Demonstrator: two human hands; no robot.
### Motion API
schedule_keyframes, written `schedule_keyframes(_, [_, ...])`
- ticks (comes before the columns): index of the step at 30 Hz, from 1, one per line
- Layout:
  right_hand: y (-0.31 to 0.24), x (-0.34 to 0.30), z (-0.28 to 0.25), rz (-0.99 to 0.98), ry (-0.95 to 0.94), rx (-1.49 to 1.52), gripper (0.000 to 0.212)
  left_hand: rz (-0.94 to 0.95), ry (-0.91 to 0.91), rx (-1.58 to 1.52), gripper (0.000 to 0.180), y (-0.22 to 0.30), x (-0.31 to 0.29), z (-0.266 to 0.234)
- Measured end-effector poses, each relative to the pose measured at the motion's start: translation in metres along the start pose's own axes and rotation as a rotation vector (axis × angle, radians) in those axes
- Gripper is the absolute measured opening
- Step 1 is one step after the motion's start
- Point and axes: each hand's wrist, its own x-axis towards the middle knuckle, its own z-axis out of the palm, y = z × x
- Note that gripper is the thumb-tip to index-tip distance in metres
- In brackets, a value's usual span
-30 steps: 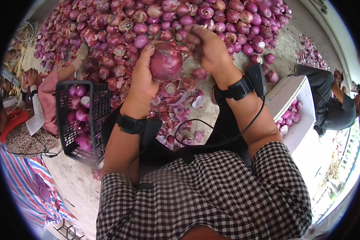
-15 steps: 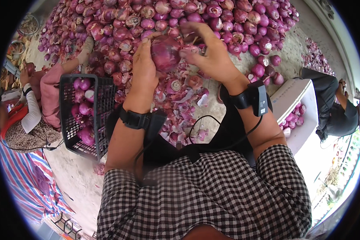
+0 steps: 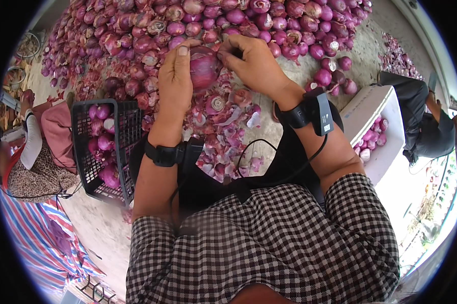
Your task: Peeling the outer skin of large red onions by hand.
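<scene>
A large red onion (image 3: 204, 70) with glossy purple skin is held up over a litter of peeled skins. My left hand (image 3: 177, 76) is closed round its left side, thumb on top near the far edge. My right hand (image 3: 251, 63) has its fingers bent into a pinch at the onion's upper right edge; what they grip, if anything, is too small to make out. Just beyond both hands lies a big heap of red onions (image 3: 193, 29). Loose onion skins (image 3: 223, 142) cover the floor between my knees.
To my left stands a black plastic crate (image 3: 118, 147) holding several onions. A white box (image 3: 385, 114) with more onions stands at my right. One person (image 3: 56, 129) sits at the far left with an onion in hand; another person (image 3: 431, 126) sits at the far right.
My right hand's fingers have come together from a spread pose into a pinch against the onion. Both hands and the onion have shifted slightly left in the picture.
</scene>
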Motion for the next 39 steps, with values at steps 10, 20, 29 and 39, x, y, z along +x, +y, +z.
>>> schedule_keyframes(10, [0.019,0.014,-0.009,0.369,0.125,0.455,0.017,-0.222,-0.19,-0.637,0.049,0.014,-0.004,-0.001])
schedule_keyframes(20, [0.02,0.005,-0.011,-0.078,-0.072,-0.258,0.029,-0.211,0.055,-0.844,0.047,0.017,-0.001,-0.018])
schedule_keyframes(29, [-0.024,-0.001,0.013,0.351,-0.256,0.752,0.078,-0.087,0.05,-0.639,0.044,0.024,-0.008,-0.004])
schedule_keyframes(39, [-0.007,-0.002,0.036,0.088,-0.042,0.627,0.071,0.302,0.093,0.083,0.035,0.008,-0.002,0.006])
